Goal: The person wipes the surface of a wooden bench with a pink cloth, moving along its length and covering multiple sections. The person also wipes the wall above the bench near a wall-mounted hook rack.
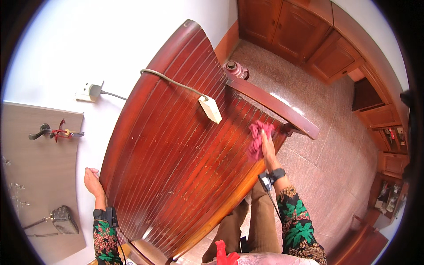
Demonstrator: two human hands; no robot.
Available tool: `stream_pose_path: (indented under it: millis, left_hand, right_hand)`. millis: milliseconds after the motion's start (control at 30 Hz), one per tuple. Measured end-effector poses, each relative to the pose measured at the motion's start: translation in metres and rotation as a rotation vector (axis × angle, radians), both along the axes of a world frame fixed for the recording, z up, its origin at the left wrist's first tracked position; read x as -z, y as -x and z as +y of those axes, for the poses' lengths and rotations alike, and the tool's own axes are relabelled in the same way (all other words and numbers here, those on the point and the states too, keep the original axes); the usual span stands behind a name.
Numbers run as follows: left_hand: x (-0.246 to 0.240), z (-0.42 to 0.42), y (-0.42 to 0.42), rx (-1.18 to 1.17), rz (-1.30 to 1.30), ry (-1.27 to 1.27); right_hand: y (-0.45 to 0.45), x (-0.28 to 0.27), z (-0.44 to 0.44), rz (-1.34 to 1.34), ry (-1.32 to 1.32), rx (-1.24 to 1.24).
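Note:
A slatted wooden bench [172,139], dark red and glossy, stretches before me, with small pale specks on its slats. My right hand [267,145] grips a crumpled pink cloth [260,139] over the seat's right end, close to the armrest [275,106]. At the top edge of the backrest, on the left, my left hand [92,182] rests beside the wall; whether its fingers hold the rail is unclear. A white power strip [210,109] hangs by a grey cable [172,80] over the backrest, above the seat.
A pink thermos flask [234,69] stands on the floor beyond the armrest. Wooden cabinets [298,36] line the far side. On the left are a wall socket with a plug [94,90], a door handle with red ribbon [44,132] and a hanging handbag [64,219].

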State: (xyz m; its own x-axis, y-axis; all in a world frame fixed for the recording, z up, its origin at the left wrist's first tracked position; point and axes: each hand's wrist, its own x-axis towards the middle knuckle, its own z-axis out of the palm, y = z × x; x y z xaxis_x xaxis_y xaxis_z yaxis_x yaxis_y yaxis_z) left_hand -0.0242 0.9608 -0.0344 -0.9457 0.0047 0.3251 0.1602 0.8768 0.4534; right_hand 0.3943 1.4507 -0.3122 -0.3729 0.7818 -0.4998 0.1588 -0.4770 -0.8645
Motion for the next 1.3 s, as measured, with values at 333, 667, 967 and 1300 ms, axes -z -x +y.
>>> stream_pose_path:
  millis: [333,667,967,1300]
  left_hand:
    - [-0.01,0.058,-0.003,0.051,-0.119,-0.108]
    - [-0.013,0.112,-0.033,-0.091,0.001,0.089]
    - [-0.008,0.106,-0.032,-0.084,0.022,0.145]
    - [-0.005,0.103,-0.032,-0.147,-0.027,0.133]
  right_hand:
    - [0.194,-0.113,0.111,0.509,0.066,0.152]
    - [0.291,-0.188,0.017,0.267,-0.822,0.087]
    - [0.295,-0.196,0.096,0.264,-0.746,0.146]
    - [0.271,-0.247,0.038,0.09,-1.103,-0.317]
